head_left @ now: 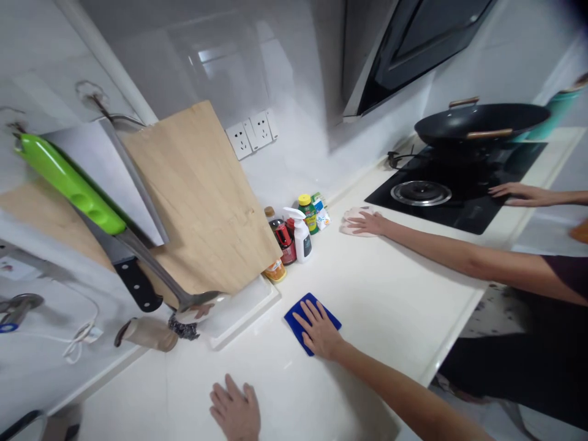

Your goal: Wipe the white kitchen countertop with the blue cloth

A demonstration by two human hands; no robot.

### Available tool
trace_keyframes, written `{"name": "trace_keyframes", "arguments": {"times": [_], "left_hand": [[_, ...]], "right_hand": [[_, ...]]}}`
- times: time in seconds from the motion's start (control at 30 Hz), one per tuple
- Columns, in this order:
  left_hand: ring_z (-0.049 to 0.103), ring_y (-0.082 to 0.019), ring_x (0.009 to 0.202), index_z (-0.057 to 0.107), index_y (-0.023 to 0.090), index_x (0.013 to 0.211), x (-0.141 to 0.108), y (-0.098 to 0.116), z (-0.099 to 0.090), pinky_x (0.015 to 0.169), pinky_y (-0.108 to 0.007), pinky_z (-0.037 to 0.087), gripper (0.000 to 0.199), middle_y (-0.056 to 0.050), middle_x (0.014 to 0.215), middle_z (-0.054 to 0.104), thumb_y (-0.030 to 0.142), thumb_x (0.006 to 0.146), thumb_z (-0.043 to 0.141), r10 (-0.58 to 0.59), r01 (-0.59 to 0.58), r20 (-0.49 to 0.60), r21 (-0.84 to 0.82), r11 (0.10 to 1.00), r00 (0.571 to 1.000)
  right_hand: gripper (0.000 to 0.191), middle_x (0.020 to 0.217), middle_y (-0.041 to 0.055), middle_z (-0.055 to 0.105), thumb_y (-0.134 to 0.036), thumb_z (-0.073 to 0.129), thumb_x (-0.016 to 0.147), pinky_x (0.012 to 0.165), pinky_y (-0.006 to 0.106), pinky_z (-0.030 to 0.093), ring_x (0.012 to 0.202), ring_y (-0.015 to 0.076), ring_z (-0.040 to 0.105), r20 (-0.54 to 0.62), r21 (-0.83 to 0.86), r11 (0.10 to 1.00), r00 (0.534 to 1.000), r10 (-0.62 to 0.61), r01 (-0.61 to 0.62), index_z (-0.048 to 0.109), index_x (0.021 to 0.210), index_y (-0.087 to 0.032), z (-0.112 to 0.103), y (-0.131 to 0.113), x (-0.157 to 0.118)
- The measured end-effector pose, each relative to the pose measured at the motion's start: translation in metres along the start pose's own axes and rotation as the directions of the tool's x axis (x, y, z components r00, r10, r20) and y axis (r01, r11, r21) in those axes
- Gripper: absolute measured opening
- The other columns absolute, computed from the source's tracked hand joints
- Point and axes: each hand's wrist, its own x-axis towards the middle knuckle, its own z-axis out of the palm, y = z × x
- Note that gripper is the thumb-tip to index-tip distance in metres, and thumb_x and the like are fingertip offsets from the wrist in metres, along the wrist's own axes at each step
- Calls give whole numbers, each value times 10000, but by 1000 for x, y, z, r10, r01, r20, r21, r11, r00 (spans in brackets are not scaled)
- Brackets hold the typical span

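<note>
My right hand (321, 334) lies flat on a folded blue cloth (309, 324), fingers spread, pressing it against the white countertop (395, 288). Lower down, my left hand (236, 409) rests over the counter near the bottom edge of the view, its fingers apart and nothing in it. Behind the blue cloth stand a white spray bottle (302, 239), a dark bottle with a red label (285, 242) and a green bottle with a yellow cap (307, 214).
Another person's hand (366, 222) presses a pale cloth (350, 223); their other hand (519, 195) is by the black cooktop (459, 211), where a wok (482, 122) sits. A cutting board (197, 202), cleaver (110, 171) and ladle (151, 269) occupy the left. A white tray (248, 312) borders the counter.
</note>
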Motion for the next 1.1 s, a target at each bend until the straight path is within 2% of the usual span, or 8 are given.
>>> {"name": "trace_keyframes", "arguments": {"times": [0.2,0.3,0.43,0.57,0.77,0.9,1.1], "left_hand": [[215,-414,1465,460,29,1390,-3,2,-3,1121,-627,265,612,-333,1499,348,401,921,335,3,-3,18,-20,1000,1000],[176,-417,1475,438,20,1404,-4,3,-4,1123,-637,252,613,-343,1507,322,390,926,335,21,-21,5,-11,1000,1000],[197,-430,1467,439,22,1406,-3,1,0,1126,-631,253,606,-353,1499,328,386,935,325,23,-24,19,19,1000,1000],[207,-426,1465,437,30,1413,-2,-2,5,1132,-623,254,601,-341,1501,337,382,939,325,21,-22,37,52,998,999],[190,-426,1471,433,23,1413,-2,-3,8,1123,-629,273,595,-348,1499,333,375,945,326,60,-59,0,61,996,998],[172,-412,1479,421,30,1422,-3,-5,10,1127,-629,272,591,-328,1521,315,361,939,345,73,-71,-30,57,996,997],[201,-417,1471,420,46,1424,-2,-6,11,1112,-649,287,595,-318,1532,309,369,930,347,53,-53,-5,52,997,999]], "right_hand": [[689,1609,134,219,-482,487,899,1178,599,123,1468,363,205,39,22,997,996,-80,79,251,1521,-302,-18,-8,-53],[716,1621,112,191,-469,534,868,1157,667,101,1466,421,164,92,37,996,992,-80,77,256,1516,-339,-25,-13,-61],[768,1637,90,129,-430,556,842,1126,734,46,1465,460,107,123,44,996,989,-77,72,204,1523,-365,-22,-16,-55],[756,1638,81,132,-442,521,861,1126,732,37,1465,452,118,113,52,999,994,-10,4,169,1526,-372,-13,-8,-30],[674,1627,58,198,-466,477,876,1125,723,34,1461,457,136,160,45,990,979,123,-132,251,1506,-385,3,12,33],[657,1629,52,198,-459,468,875,1126,719,10,1462,455,136,168,39,990,977,129,-138,278,1499,-385,12,21,65],[637,1625,48,213,-462,435,882,1127,707,-34,1466,449,124,180,30,988,973,145,-153,283,1496,-391,24,23,97]]}}
